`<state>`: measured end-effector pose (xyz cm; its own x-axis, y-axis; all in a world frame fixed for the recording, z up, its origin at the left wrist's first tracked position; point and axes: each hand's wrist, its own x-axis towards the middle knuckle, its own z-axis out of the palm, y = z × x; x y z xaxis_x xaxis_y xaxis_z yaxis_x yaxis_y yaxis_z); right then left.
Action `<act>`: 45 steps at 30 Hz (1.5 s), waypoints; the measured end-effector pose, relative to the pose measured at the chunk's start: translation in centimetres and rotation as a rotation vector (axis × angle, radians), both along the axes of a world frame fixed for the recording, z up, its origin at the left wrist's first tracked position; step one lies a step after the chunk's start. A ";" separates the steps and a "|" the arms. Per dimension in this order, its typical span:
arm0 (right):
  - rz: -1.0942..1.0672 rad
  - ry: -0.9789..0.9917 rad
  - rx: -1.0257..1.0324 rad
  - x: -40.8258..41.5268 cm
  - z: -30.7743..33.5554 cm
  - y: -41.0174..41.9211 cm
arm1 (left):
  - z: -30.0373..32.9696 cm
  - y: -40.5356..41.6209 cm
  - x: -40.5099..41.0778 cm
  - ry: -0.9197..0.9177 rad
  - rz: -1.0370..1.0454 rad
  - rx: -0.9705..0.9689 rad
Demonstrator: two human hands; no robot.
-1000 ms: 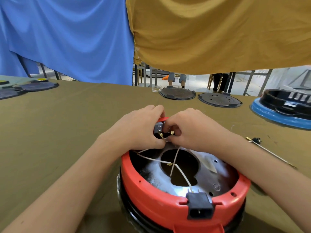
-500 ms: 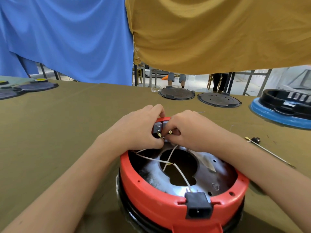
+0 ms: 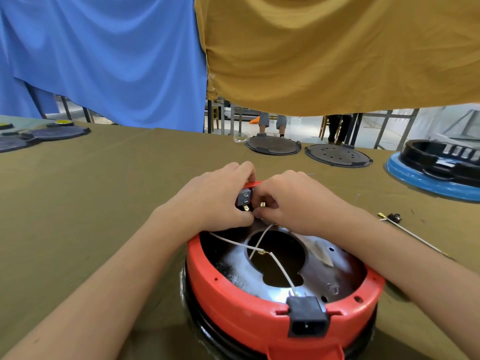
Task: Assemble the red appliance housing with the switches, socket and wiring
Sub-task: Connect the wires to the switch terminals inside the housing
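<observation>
Both hands' fingers curled: left hand grips switch, right hand pinches wire.

L hand, R hand — both bare, no gloves; forearms bare, no sleeves, no watch/rings.

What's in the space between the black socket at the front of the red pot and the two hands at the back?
In the head view, a white wire runs from the black socket across the metal plate and its dark opening toward the hands.
</observation>
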<state>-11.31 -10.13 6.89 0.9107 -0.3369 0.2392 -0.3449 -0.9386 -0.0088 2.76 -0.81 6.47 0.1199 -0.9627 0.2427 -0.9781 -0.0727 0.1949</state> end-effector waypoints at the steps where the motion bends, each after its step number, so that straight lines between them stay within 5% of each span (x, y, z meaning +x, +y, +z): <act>1: 0.001 -0.009 0.004 0.0 0.0 0.0 | 0.0 0.0 0.0 -0.008 0.002 0.001; 17: -0.005 -0.099 0.071 -0.1 0.0 0.2 | 0.1 -0.2 -0.2 -0.118 0.056 0.029; 45: -0.137 -0.006 0.186 -1.3 1.3 0.4 | 0.0 0.1 0.2 0.065 -0.125 -0.007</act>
<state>-12.63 -9.74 8.19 0.8523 -0.4958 0.1667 -0.4683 -0.8652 -0.1792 2.97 -0.72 6.45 0.0149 -0.9693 0.2455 -0.9648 0.0505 0.2580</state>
